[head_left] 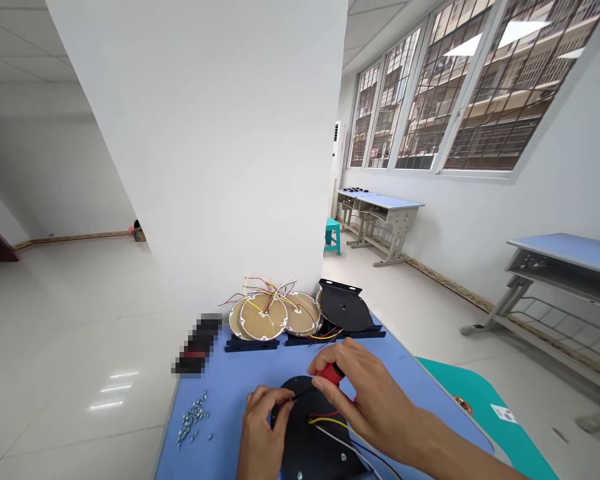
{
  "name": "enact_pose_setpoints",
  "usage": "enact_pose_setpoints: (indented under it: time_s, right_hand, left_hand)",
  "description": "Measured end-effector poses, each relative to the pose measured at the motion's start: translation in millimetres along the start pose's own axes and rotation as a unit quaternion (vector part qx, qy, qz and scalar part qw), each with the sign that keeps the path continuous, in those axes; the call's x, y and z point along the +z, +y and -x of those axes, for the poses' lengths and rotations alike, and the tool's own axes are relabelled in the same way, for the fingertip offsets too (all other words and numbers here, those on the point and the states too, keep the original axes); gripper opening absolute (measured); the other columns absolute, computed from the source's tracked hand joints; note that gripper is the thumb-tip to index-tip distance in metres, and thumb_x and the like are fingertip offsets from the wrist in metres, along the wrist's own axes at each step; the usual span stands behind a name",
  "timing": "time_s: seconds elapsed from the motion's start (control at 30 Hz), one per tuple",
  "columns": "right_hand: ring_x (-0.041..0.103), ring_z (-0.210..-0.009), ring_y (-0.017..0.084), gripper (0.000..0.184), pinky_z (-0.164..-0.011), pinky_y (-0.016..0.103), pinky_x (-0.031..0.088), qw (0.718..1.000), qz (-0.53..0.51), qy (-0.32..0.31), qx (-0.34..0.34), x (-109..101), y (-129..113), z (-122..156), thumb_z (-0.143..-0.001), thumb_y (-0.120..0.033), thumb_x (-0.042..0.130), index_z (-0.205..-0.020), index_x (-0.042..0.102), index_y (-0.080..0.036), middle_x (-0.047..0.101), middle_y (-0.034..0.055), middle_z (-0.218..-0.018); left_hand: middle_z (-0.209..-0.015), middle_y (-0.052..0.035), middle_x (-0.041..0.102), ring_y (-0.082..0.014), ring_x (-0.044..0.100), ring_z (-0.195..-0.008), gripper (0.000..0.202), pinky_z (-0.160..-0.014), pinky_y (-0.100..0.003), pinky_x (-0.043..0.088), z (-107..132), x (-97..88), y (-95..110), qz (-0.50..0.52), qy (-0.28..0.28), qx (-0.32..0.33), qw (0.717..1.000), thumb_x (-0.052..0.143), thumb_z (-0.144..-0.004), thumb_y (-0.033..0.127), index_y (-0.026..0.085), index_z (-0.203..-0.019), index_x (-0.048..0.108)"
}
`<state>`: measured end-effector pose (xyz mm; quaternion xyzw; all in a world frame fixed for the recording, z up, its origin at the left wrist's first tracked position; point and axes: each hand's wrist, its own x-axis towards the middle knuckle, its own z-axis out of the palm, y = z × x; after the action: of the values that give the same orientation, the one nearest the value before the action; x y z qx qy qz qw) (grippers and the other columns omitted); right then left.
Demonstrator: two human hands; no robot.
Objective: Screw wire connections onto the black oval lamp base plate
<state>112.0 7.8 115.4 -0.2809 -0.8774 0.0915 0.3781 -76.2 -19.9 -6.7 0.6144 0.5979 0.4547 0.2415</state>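
A black round plate [313,443] with red, yellow and white wires lies on the blue table [230,393] at the bottom of the view. My right hand [365,393] is closed around a screwdriver with a red handle [330,373], its black shaft pointing down-left onto the plate. My left hand [263,430] rests on the plate's left edge, fingers pinched near the screwdriver's tip; whatever they hold is too small to make out.
Several small silver screws [193,417] lie at the table's left edge. Two tan discs with wires [260,317] and a black bracket plate [345,308] sit at the far edge. A white pillar [205,133] stands just beyond. A teal stool [473,403] is at right.
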Motion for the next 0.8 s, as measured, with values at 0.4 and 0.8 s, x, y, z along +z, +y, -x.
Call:
enact_pose_setpoints:
  time_s: [0.4, 0.8]
  right_hand:
    - [0.058, -0.061, 0.015, 0.005, -0.064, 0.027, 0.04, 0.993, 0.114, 0.01, 0.006, 26, 15, -10, -0.093, -0.024, 0.052, -0.091, 0.049, -0.02, 0.064, -0.0016, -0.071]
    - [0.066, -0.068, 0.018, 0.013, -0.069, 0.029, 0.039, 0.974, 0.186, -0.131, 0.015, 61, 39, -43, -0.088, -0.025, 0.062, -0.094, 0.053, -0.018, 0.072, 0.002, -0.077]
  left_hand:
    - [-0.087, -0.0045, 0.067, -0.0243, 0.06, -0.088, 0.02, -0.084, -0.043, 0.048, -24, 14.7, -7, 0.002, -0.005, 0.019, 1.0, 0.052, -0.084, 0.031, 0.026, -0.087, 0.071]
    - [-0.086, -0.0071, 0.072, -0.0273, 0.064, -0.088, 0.02, -0.085, -0.045, 0.049, -53, 35.7, -46, -0.001, -0.017, 0.006, 1.0, 0.055, -0.075, 0.024, 0.02, -0.081, 0.073]
